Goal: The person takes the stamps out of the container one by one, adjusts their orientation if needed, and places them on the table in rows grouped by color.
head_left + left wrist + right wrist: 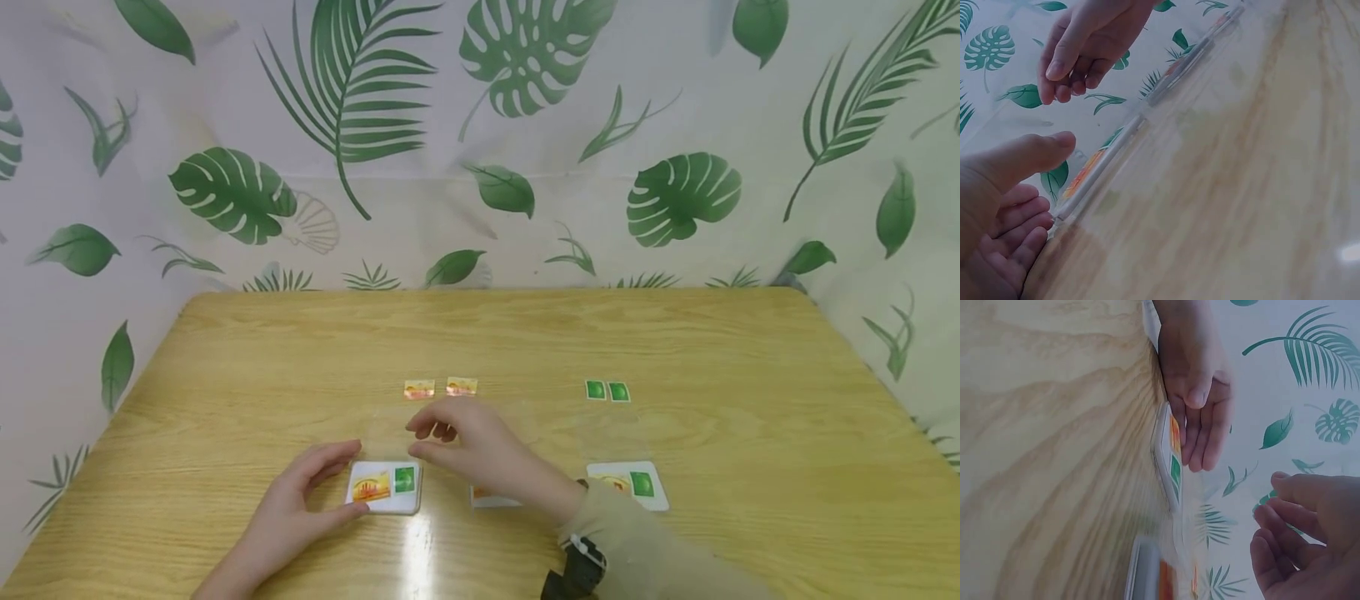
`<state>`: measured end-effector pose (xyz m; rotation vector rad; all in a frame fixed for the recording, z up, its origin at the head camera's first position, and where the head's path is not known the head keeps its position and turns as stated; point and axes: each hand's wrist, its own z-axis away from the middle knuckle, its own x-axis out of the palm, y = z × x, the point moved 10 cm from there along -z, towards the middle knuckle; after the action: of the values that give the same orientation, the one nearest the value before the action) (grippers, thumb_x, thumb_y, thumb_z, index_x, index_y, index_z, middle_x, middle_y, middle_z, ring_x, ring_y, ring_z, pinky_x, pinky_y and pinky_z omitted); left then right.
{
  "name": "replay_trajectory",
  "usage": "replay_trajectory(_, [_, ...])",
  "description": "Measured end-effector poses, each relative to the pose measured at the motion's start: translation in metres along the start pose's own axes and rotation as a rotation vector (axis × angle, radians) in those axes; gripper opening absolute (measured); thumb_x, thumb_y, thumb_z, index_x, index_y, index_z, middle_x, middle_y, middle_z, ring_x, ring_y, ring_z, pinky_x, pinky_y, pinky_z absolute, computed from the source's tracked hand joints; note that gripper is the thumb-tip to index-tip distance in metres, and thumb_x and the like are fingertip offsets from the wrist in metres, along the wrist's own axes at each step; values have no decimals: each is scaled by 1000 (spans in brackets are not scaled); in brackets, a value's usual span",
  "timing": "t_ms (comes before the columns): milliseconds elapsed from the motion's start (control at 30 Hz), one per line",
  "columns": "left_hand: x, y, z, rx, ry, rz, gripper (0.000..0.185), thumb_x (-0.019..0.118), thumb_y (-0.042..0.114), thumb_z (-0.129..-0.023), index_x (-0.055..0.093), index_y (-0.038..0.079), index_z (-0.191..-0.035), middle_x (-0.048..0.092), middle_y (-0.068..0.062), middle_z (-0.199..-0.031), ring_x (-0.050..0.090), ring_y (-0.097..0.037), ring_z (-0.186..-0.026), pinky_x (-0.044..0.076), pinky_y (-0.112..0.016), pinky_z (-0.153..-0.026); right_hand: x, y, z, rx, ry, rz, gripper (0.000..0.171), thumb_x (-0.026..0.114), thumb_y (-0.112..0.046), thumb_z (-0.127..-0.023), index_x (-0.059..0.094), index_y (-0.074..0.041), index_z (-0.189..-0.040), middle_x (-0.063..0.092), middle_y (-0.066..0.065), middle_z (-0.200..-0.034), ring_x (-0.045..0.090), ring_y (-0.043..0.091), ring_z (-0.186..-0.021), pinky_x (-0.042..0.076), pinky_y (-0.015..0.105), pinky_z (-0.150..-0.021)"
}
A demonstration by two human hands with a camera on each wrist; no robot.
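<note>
A white rounded rectangular piece [407, 502] lies flat on the table, bearing an orange-yellow picture and a green square. My left hand [296, 500] is at its left side, thumb tip right at the near-left corner and fingers extended past the far edge. Above and to the right, my right hand [480, 446] hovers with loosely bent fingers, thumb apart and nothing visible between them. Beneath its wrist a second white piece [495, 501] is mostly hidden. Seen edge-on in the right wrist view, the first white piece [1162, 453] sits beside the left fingers.
A third white piece [657, 492] with similar pictures lies to the right, partly covered by the right sleeve. Farther back are two small yellow-orange rectangles [419, 389] and a pair of green squares [607, 391]. A leaf-patterned cloth [405, 233] rises behind the wooden table [300, 342].
</note>
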<state>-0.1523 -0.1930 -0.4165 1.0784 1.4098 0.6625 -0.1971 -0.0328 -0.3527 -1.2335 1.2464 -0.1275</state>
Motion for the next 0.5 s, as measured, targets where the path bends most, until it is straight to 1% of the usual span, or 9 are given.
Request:
replay_trajectory(100, [0, 3, 0, 35, 4, -34, 65, 79, 29, -67, 53, 11, -123, 53, 1, -122, 51, -14, -110, 39, -15, -95, 11, -3, -6, 8, -41, 32, 20, 67, -19, -82, 66, -7, -99, 63, -2, -90, 53, 9, -80, 49, 23, -71])
replay_trajectory(300, [2, 5, 1, 51, -11, -144, 71, 81, 32, -64, 51, 12, -125, 51, 6, -123, 50, -12, -111, 38, -14, -96, 30, -5, -14, 30, -110, 118, 22, 68, -22, -82, 65, -9, -100, 61, -5, -89, 52, 9, -82, 44, 17, -72])
replay_trajectory(400, [3, 7, 0, 76, -18, -186, 71, 81, 28, -65, 50, 11, -126, 50, 5, -124, 49, -13, -111, 39, -16, -95, 38, -7, -17, 9, -127, 178, 25, 69, -23, -80, 65, -10, -101, 62, -5, -90, 53, 9, -84, 43, 17, -74])
replay_trajectory(500, [3, 7, 0, 82, -22, -185, 69, 81, 25, -66, 50, 10, -126, 50, 5, -124, 49, -13, -111, 39, -16, -95, 45, -10, -18, -15, -146, 251, 30, 72, -25, -78, 64, -11, -103, 62, -4, -93, 53, 10, -89, 43, 18, -78])
